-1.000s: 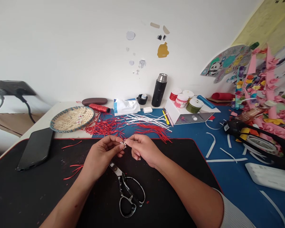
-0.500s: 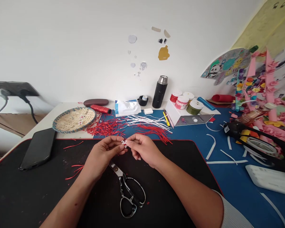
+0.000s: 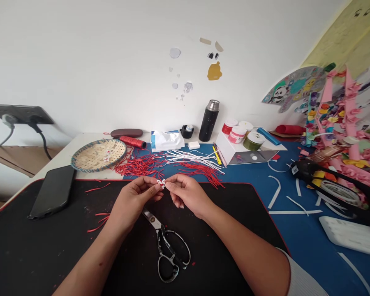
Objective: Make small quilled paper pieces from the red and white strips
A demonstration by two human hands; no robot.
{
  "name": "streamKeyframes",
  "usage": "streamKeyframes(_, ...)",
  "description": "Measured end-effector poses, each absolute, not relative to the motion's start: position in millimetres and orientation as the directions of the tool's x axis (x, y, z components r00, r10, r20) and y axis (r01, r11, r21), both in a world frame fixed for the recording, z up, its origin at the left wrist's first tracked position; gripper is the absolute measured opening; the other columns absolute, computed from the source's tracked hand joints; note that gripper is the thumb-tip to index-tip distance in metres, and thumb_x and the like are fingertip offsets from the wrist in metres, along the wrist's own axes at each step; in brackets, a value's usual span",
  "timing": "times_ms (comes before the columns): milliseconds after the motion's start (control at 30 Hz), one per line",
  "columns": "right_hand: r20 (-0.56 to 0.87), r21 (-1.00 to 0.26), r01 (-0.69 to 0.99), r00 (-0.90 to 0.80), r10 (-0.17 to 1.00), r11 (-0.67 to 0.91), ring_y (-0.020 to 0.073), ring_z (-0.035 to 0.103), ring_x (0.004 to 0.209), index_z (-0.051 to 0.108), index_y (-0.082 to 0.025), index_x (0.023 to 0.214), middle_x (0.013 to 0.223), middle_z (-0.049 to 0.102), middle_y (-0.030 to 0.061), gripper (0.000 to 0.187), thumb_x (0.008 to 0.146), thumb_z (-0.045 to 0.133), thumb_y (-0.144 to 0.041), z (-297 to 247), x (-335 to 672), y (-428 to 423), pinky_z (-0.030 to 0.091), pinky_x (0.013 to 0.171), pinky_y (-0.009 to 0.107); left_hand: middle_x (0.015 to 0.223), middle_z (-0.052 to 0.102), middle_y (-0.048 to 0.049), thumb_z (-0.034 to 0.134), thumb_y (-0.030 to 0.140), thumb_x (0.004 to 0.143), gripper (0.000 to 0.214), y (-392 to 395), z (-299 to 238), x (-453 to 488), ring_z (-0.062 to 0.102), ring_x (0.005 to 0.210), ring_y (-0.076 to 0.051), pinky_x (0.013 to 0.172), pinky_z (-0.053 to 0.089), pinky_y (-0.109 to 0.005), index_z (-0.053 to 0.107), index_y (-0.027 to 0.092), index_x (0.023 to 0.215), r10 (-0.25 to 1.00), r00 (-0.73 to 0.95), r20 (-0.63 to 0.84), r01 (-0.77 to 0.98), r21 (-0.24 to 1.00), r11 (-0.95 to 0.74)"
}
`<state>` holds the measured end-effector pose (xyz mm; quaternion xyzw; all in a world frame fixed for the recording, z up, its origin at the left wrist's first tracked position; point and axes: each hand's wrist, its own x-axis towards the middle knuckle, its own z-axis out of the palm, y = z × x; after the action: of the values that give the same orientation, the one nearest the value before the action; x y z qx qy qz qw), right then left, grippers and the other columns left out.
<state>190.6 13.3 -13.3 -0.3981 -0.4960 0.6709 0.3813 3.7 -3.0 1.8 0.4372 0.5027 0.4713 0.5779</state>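
Between my fingertips is a small knotted white cord piece (image 3: 161, 183) with little loops; its exact form is partly covered by the fingers. My left hand (image 3: 141, 194) pinches it from the left, thumb against forefinger. From the right, my right hand (image 3: 186, 192) pinches its other side, the remaining fingers curled underneath. Below both hands, a pair of scissors (image 3: 169, 250) with worn dark handles lies on the black mat (image 3: 222, 255), blades partly hidden by my left hand. Cut red cords (image 3: 138, 165) and white cords (image 3: 188, 157) lie in loose piles just beyond the hands.
A woven basket (image 3: 80, 158) holding small red-and-white pieces and a dark phone (image 3: 54, 193) are at left. Behind stand a black flask (image 3: 209, 121), a red thread spool (image 3: 132, 142) and paint jars (image 3: 237, 135). White strips (image 3: 296, 212) and paper flowers (image 3: 351, 119) occupy the right.
The white piece has turned slightly between my fingertips, with more white and less red showing. Both hands keep their pinch; the whole view has shifted a little.
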Motion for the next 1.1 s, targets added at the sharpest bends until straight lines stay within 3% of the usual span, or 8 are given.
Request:
streamKeyframes(233, -0.141, -0.983, -0.054, -0.379, 0.914, -0.174, 0.0085, 0.047, 0.041, 0.064, -0.019, 0.096, 0.055, 0.056, -0.0074, 0.029, 0.090, 0.073, -0.046, -15.9, 190.2, 13.1, 0.032, 0.040, 0.021, 0.081, 0.075, -0.0042, 0.091, 0.057, 0.067, 0.044, -3.4, 3.7, 5.1, 0.072, 0.070, -0.021, 0.071, 0.060, -0.032, 0.076, 0.019, 0.084, 0.986, 0.064, -0.154, -0.011, 0.988, 0.155)
streamKeyframes(500, -0.120, -0.990, -0.021, -0.370, 0.921, -0.137, 0.0086, 0.047, 0.042, 0.063, -0.019, 0.094, 0.055, 0.056, -0.0072, 0.026, 0.091, 0.070, -0.043, -14.0, 190.8, 13.0, 0.033, 0.042, 0.021, 0.068, 0.073, -0.0044, 0.086, 0.062, 0.071, 0.045, -3.0, 0.7, 3.0, 0.066, 0.059, -0.018, 0.058, 0.052, -0.028, 0.076, 0.018, 0.076, 0.976, 0.111, -0.190, 0.051, 0.981, 0.185)
streamKeyframes(1100, -0.091, -0.991, -0.051, -0.390, 0.916, -0.121, 0.0089, 0.047, 0.041, 0.061, -0.020, 0.096, 0.055, 0.056, -0.0077, 0.023, 0.093, 0.066, -0.041, -13.0, 189.4, 11.6, 0.033, 0.040, 0.020, 0.071, 0.071, -0.0029, 0.096, 0.050, 0.067, 0.040, -4.3, -2.4, 3.3, 0.062, 0.059, -0.011, 0.054, 0.049, -0.018, 0.077, 0.015, 0.075, 0.922, 0.230, -0.311, -0.234, 0.902, 0.363)
